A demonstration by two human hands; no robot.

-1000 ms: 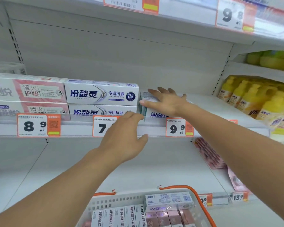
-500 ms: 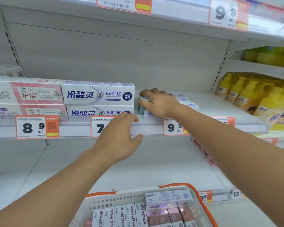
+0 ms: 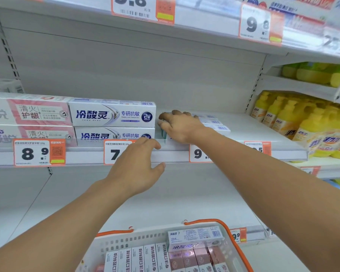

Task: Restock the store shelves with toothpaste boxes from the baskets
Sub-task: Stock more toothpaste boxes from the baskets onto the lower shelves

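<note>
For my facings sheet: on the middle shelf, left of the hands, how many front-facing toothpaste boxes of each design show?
Pink-panel boxes: 2
White boxes with blue lettering: 2
Total: 4
A blurred item at the far left, above the pink ones, is not counted.

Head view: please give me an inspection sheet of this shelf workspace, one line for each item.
Surface: white shelf, partly bare.
Job's things: stacked toothpaste boxes; more boxes under the right hand; basket holds more.
Clutter: nothing seen.
Grippers: right hand rests curled on the boxes; left hand at the shelf edge, holding nothing.
Cables: nothing seen.
Surroundings: price tags, yellow bottles.
</note>
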